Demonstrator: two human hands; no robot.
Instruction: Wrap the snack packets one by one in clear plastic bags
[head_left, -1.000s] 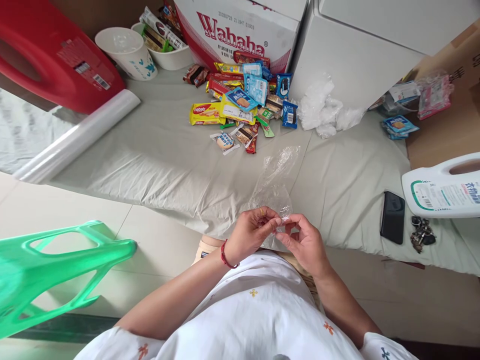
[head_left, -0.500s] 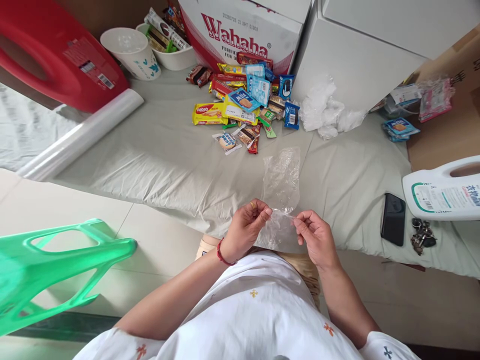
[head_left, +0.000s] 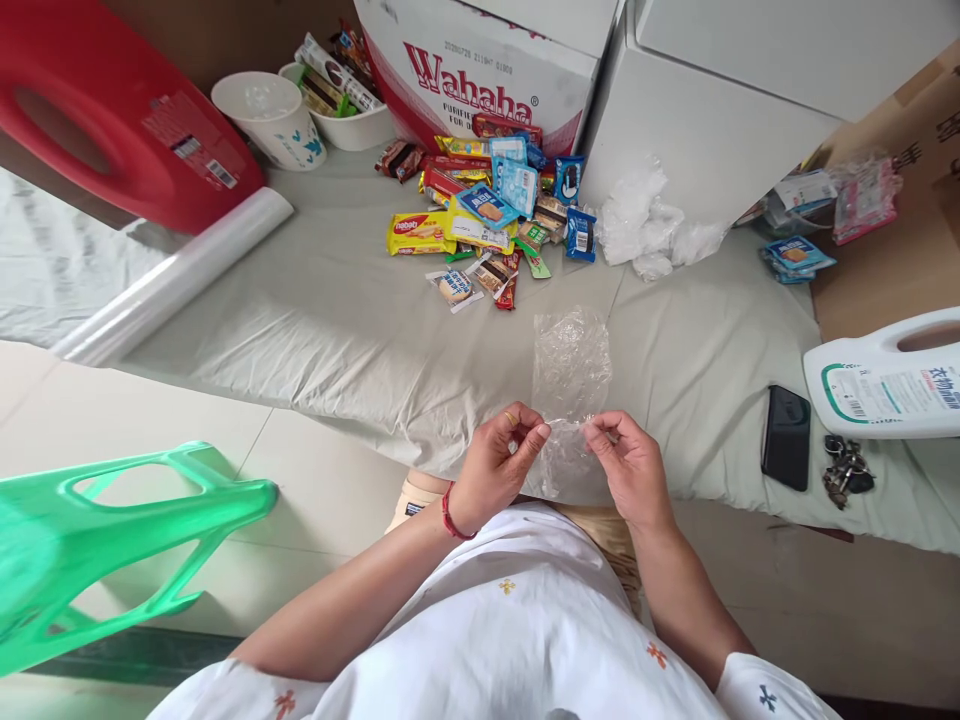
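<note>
Between my hands is a clear plastic bag [head_left: 572, 365], wrinkled and see-through, its far part lying on the grey-green cloth [head_left: 360, 330]. My left hand [head_left: 501, 455] pinches one side of the bag's near part between thumb and fingers. On the other side my right hand [head_left: 626, 460] pinches it too, with a short stretch of plastic running between the two. Beyond the bag is a pile of wrapped snacks, among them a yellow wafer pack [head_left: 421, 232], a blue biscuit packet [head_left: 487, 205] and a small round biscuit in a clear wrapper [head_left: 454, 288].
Crumpled clear bags [head_left: 645, 220] lie right of the snacks, before a white cabinet [head_left: 705, 130]. A plastic roll [head_left: 180, 270], red jug [head_left: 142, 120] and paper cup [head_left: 270, 120] stand left. A phone [head_left: 786, 438], keys [head_left: 847, 470] and white bottle [head_left: 885, 385] lie right; a green stool [head_left: 135, 530] is lower left.
The far part of the bag has spread wider and flatter on the cloth. Both hands keep their pinch, with the left shifted slightly right. The view has tilted a little.
</note>
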